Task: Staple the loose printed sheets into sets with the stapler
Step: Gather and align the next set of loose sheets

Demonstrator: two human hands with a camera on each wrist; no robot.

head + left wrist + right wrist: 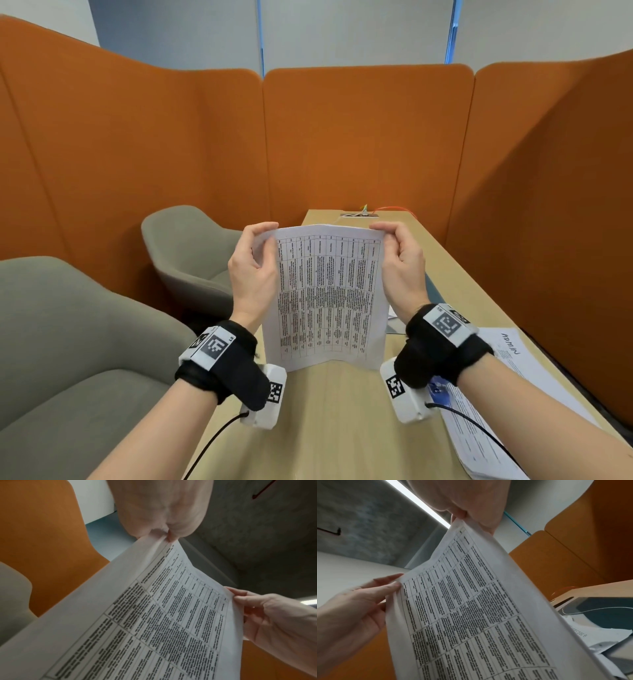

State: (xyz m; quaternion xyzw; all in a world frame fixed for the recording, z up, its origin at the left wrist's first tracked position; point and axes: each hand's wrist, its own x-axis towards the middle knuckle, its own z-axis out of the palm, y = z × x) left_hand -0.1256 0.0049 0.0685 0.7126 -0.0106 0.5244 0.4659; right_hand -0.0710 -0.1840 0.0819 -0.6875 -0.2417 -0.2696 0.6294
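Note:
A set of printed sheets with a dense table stands upright, its bottom edge on the light wooden table. My left hand pinches the set's upper left corner and my right hand pinches its upper right corner. The left wrist view shows the printed sheets running from my left hand to my right hand. In the right wrist view the printed sheets hang from my right hand, with my left hand at their far edge. No stapler is in view.
More printed sheets lie in a loose pile on the table at my right. A dark flat item lies behind the held set. Two grey armchairs stand left of the table. Orange padded partitions enclose the booth.

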